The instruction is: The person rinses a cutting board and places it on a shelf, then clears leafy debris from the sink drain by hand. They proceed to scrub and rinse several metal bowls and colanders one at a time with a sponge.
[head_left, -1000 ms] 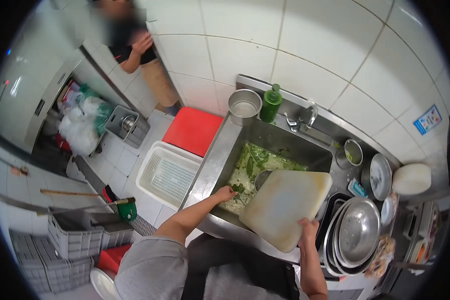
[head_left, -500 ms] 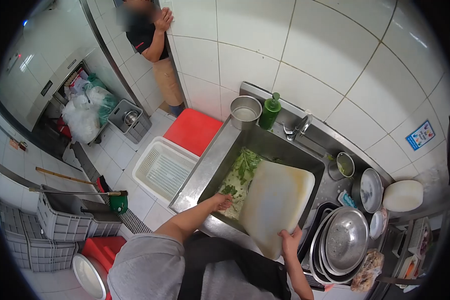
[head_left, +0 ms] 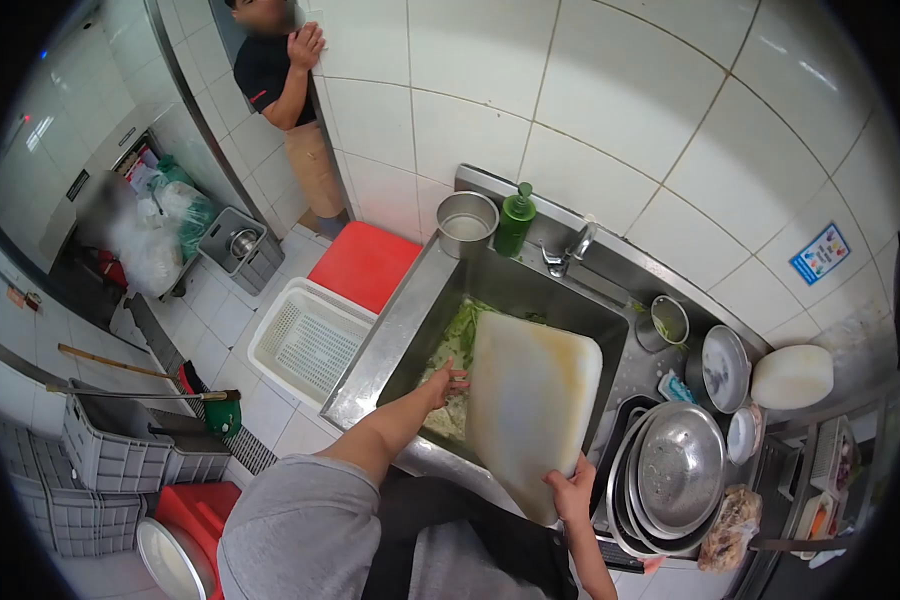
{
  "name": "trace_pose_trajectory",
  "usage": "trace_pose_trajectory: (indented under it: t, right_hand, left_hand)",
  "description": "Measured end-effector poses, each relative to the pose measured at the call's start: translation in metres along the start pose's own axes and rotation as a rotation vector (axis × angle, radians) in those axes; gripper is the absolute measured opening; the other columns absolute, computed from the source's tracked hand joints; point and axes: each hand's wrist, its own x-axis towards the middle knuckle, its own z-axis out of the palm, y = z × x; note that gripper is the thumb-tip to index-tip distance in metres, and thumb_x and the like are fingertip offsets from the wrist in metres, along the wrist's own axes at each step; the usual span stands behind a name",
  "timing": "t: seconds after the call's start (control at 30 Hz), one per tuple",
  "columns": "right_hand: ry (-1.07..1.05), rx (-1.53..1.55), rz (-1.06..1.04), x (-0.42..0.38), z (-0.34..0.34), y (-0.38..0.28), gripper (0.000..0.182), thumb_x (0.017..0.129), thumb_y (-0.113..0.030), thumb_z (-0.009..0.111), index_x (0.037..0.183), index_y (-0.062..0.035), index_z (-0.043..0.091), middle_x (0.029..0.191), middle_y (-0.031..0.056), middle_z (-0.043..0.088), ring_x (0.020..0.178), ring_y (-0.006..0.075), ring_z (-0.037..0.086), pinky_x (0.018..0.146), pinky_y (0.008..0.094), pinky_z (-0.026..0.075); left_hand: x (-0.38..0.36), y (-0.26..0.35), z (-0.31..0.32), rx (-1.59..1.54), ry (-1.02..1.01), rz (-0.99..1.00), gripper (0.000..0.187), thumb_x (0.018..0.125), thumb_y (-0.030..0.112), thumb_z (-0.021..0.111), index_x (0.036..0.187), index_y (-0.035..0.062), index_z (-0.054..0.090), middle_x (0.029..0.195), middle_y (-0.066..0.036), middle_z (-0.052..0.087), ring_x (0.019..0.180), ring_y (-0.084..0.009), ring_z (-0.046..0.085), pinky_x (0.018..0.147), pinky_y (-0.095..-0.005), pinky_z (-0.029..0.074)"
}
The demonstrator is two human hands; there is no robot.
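Observation:
A large, worn white cutting board [head_left: 530, 400] leans over the metal sink [head_left: 610, 345], its surface stained yellowish. My right hand [head_left: 572, 492] grips its lower right corner, thumb on the face. Close by the board's left edge, my left hand [head_left: 446, 384] reaches into the sink with fingers extended and nothing held in them. Green leaves [head_left: 463, 325] lie in the basin behind and left of the board, which partly covers them.
Stacked metal bowls [head_left: 682, 470] stand right of the sink. A faucet [head_left: 570, 250], green pump bottle [head_left: 516, 220] and metal pot [head_left: 467, 222] line its back. A white basket [head_left: 310, 340] sits to the left. Another person [head_left: 295, 110] stands at the doorway.
My left hand has moved up and closer to the board's left edge. The board covers more of the leaves. The camera view has shifted slightly.

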Motion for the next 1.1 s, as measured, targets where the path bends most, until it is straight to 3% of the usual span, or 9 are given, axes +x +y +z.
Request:
trace_pose_trajectory:
  t: [0.13, 0.2, 0.47, 0.53, 0.57, 0.63, 0.73, 0.9, 1.1]
  right_hand:
    - [-0.012, -0.016, -0.001, -0.003, -0.004, -0.002, 0.043, 0.066, 0.003, 0.057, 0.109, 0.0052, 0.060, 0.093, 0.0076, 0.067, 0.085, 0.0153, 0.061, 0.079, 0.0280, 0.048]
    - [0.011, -0.040, -0.076, -0.005, -0.004, -0.001, 0.036, 0.065, 0.004, 0.059, 0.100, 0.0058, 0.062, 0.081, 0.0056, 0.066, 0.073, 0.0121, 0.059, 0.067, 0.0266, 0.049]
    - [-0.086, -0.311, -0.068, -0.014, -0.012, -0.024, 0.042, 0.066, -0.005, 0.064, 0.108, 0.0008, 0.063, 0.085, 0.0127, 0.070, 0.076, 0.0168, 0.066, 0.072, 0.0288, 0.050]
    - [-0.113, -0.348, -0.111, -0.011, -0.009, -0.030, 0.042, 0.066, -0.007, 0.065, 0.107, -0.0004, 0.064, 0.084, 0.0145, 0.069, 0.073, 0.0191, 0.067, 0.070, 0.0299, 0.051]
    - [-0.130, -0.389, -0.128, -0.012, -0.007, -0.035, 0.042, 0.065, -0.008, 0.065, 0.107, -0.0007, 0.064, 0.083, 0.0157, 0.069, 0.071, 0.0225, 0.068, 0.070, 0.0310, 0.051]
    - [-0.149, -0.422, -0.147, -0.013, -0.004, -0.044, 0.042, 0.065, -0.009, 0.066, 0.106, -0.0010, 0.064, 0.081, 0.0168, 0.068, 0.070, 0.0258, 0.069, 0.069, 0.0320, 0.052]
    - [-0.169, -0.434, -0.211, -0.013, -0.008, -0.051, 0.040, 0.067, -0.010, 0.067, 0.106, -0.0008, 0.065, 0.082, 0.0171, 0.069, 0.073, 0.0281, 0.070, 0.068, 0.0329, 0.052]
    - [-0.067, -0.360, -0.365, -0.021, -0.005, -0.069, 0.041, 0.071, -0.004, 0.067, 0.110, 0.0015, 0.062, 0.083, 0.0170, 0.069, 0.075, 0.0270, 0.071, 0.066, 0.0304, 0.052]
    - [0.067, -0.449, -0.422, -0.052, 0.016, -0.100, 0.041, 0.071, -0.003, 0.067, 0.111, 0.0018, 0.059, 0.079, 0.0167, 0.068, 0.059, 0.0238, 0.066, 0.058, 0.0283, 0.050]
  left_hand:
    - [0.010, -0.002, 0.013, -0.071, -0.020, -0.041, 0.091, 0.083, 0.083, 0.013, 0.139, 0.0212, 0.048, 0.143, -0.013, 0.046, 0.144, -0.0339, 0.018, 0.113, -0.0608, -0.002]
    - [0.011, -0.003, 0.019, -0.108, 0.002, -0.037, 0.092, 0.083, 0.084, 0.013, 0.140, 0.0209, 0.048, 0.145, -0.013, 0.043, 0.144, -0.0339, 0.018, 0.114, -0.0600, -0.001]
    - [0.010, -0.012, 0.045, -0.328, 0.060, -0.026, 0.098, 0.081, 0.085, 0.009, 0.145, 0.0175, 0.041, 0.154, -0.015, 0.029, 0.146, -0.0291, 0.017, 0.116, -0.0555, 0.005]
    - [-0.034, 0.008, 0.072, -0.327, 0.068, 0.086, 0.080, 0.092, 0.073, 0.016, 0.138, 0.0163, 0.049, 0.147, -0.013, 0.042, 0.139, -0.0294, 0.033, 0.115, -0.0562, 0.017]
    - [-0.027, 0.004, 0.068, -0.327, 0.073, 0.085, 0.080, 0.092, 0.073, 0.016, 0.138, 0.0163, 0.049, 0.147, -0.013, 0.042, 0.139, -0.0294, 0.033, 0.115, -0.0562, 0.017]
    - [-0.011, -0.001, 0.057, -0.646, -0.200, 0.165, 0.063, 0.098, 0.059, 0.027, 0.134, 0.0133, 0.052, 0.138, -0.012, 0.052, 0.127, -0.0295, 0.050, 0.109, -0.0531, 0.034]
    - [-0.034, 0.018, 0.061, -0.637, -0.231, 0.226, 0.051, 0.098, 0.047, 0.039, 0.128, 0.0095, 0.055, 0.125, -0.011, 0.062, 0.113, -0.0282, 0.060, 0.101, -0.0498, 0.045]
    - [-0.033, 0.078, 0.075, -0.583, -0.300, 0.443, 0.043, 0.098, 0.040, 0.044, 0.117, 0.0057, 0.060, 0.114, -0.013, 0.065, 0.107, -0.0276, 0.062, 0.097, -0.0482, 0.048]
    - [-0.051, 0.120, 0.083, -0.497, -0.378, 0.453, 0.045, 0.099, 0.042, 0.041, 0.119, 0.0058, 0.058, 0.118, -0.013, 0.063, 0.108, -0.0268, 0.061, 0.093, -0.0477, 0.051]
